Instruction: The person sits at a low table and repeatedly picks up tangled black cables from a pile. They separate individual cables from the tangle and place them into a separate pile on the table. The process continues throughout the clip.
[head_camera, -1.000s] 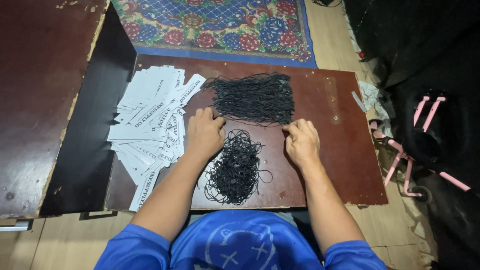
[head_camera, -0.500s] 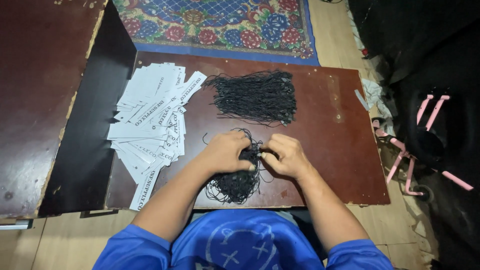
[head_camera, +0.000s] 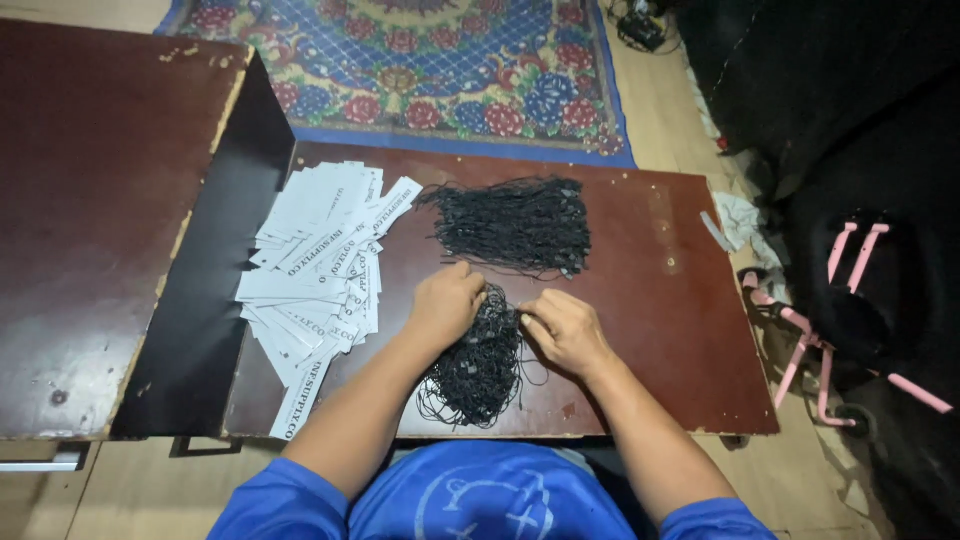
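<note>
Your left hand (head_camera: 445, 303) and right hand (head_camera: 562, 330) sit close together at the top edge of the loose pile of black strings (head_camera: 478, 365), with only a narrow gap between them where the cords bunch up. Your left hand is curled down with its knuckles up, fingers tucked into the tangle, and your right hand pinches toward it with thumb and fingertips drawn together on what looks like a strand or two; the exact cord held is too fine to make out. Most of that pile spreads below your grip and between your forearms, running back toward your body to the near edge of the low brown table (head_camera: 660, 320). It is a messy, looping heap of thin black cords, with a few stray loops trailing out at the bottom and to the right. Just beyond your knuckles, away from you, lies a second bundle of black strings (head_camera: 515, 225), laid straighter and more evenly, side by side, not touching your hands. To the left of your left hand, a fanned stack of white paper tags (head_camera: 318, 270) with dark print lies across the table's left end, near your wrist but apart from it.
</note>
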